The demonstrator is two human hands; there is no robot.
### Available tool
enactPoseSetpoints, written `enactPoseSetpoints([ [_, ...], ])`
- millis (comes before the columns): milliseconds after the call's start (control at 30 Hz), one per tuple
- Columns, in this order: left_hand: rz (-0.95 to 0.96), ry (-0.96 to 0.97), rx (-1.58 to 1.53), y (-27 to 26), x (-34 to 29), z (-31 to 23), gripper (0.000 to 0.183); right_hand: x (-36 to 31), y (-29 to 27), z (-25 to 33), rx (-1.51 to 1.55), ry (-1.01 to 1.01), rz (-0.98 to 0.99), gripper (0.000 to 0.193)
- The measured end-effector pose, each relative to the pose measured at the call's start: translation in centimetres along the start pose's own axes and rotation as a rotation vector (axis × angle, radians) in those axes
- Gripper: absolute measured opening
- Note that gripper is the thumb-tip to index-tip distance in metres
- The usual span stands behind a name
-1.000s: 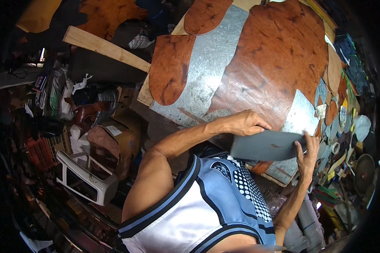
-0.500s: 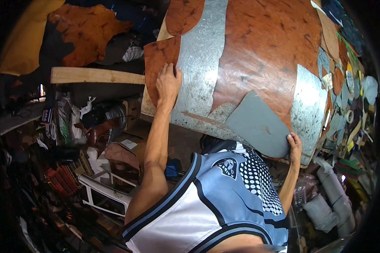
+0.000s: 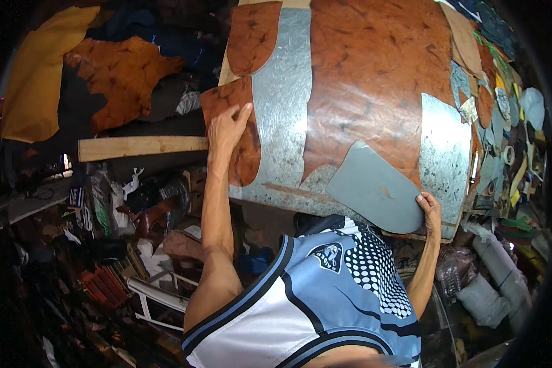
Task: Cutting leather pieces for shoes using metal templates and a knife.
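Note:
On the left part of a metal-topped work board lies a cut piece of reddish-brown mottled leather, straight-topped and rounded at its lower end. My left hand rests on its upper part, fingers bent and thumb held apart. At the board's near edge, my right hand pinches the right rim of a flat grey template with a rounded end. The template overlaps a large sheet of the same brown leather. Another rounded leather piece lies beyond the left one.
A wooden bar juts out left of the board. Beyond it hang brown leather and a yellow hide. Scraps and a tape roll crowd the right side. A white metal frame stands lower left; wrapped rolls lie lower right.
The left leather piece has slid toward me, opening a gap from the piece beyond it. My left hand's fingers have gone from flat to bent. The right hand keeps its hold.

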State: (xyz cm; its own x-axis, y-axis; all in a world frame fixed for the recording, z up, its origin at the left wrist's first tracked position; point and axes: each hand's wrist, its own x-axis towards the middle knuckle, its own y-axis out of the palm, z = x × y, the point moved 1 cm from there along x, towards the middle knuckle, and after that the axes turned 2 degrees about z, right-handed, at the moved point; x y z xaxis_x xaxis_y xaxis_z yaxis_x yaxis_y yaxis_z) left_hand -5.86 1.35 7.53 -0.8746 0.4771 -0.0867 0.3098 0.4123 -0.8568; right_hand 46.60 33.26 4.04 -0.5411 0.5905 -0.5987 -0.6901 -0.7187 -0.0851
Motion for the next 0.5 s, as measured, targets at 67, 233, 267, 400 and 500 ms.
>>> enactPoseSetpoints([
  [67,-0.161,0.155,0.186,0.4,3.4,-2.0,0.072,0.4,0.4,0.5,0.002,-0.008,-0.005,0.016],
  [233,-0.153,0.207,0.428,5.3,13.5,-2.5,0.084,0.1,0.8,1.2,0.0,0.002,0.004,0.014],
  [267,-0.051,0.153,0.409,5.9,14.2,-1.9,0.083,0.1,1.0,0.7,0.007,-0.013,-0.004,0.014],
  [400,0.029,0.128,0.289,6.0,15.9,-0.3,0.071,0.2,1.1,1.3,0.019,-0.021,-0.015,0.014],
  [500,0.012,0.151,0.235,5.9,15.9,-0.4,0.066,-0.3,0.9,1.1,0.019,-0.001,-0.017,0.019],
])
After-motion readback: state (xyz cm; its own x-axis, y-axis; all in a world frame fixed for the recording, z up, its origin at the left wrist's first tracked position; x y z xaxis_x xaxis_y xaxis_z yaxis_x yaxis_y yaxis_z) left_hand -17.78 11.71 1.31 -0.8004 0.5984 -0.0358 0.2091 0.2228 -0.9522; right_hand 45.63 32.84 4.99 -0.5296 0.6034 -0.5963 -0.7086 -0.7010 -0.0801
